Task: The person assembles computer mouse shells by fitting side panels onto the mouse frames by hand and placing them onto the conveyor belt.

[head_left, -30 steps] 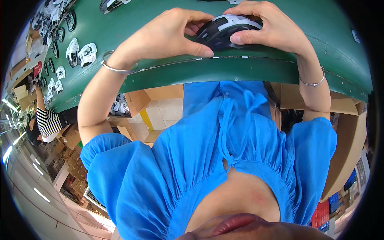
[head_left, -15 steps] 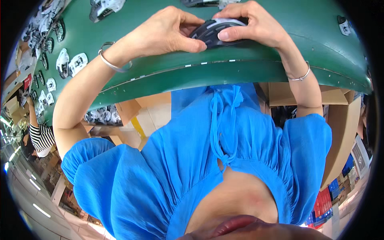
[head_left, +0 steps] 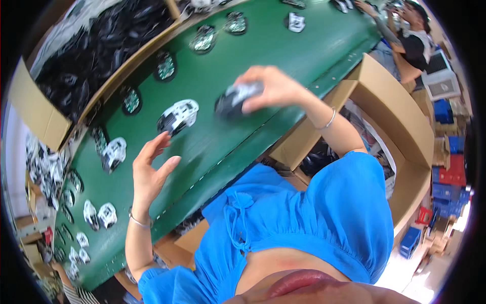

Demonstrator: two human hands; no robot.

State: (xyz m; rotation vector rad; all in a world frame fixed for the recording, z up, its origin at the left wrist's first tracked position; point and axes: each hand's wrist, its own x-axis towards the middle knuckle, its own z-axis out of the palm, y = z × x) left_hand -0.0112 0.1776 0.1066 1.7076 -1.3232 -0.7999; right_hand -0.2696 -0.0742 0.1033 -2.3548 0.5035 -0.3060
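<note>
My right hand grips a black and grey computer mouse above the green work surface. Both are smeared by motion. My left hand is empty, thumb and fingers apart, over the surface's left part. Just beyond its fingertips lies a white and black mouse shell; another such shell is to its left. Dark mouse bases with green circuit boards form a row along the far edge.
A carton of black parts stands behind the far edge. Nearer me, an open cardboard box is at the right. More white shells lie at the left. Co-workers are at the far right and lower left.
My left hand has let go of the mouse and moved left, opening. The right hand now holds it alone. The view has swung round, bringing the carton and circuit boards into sight.
</note>
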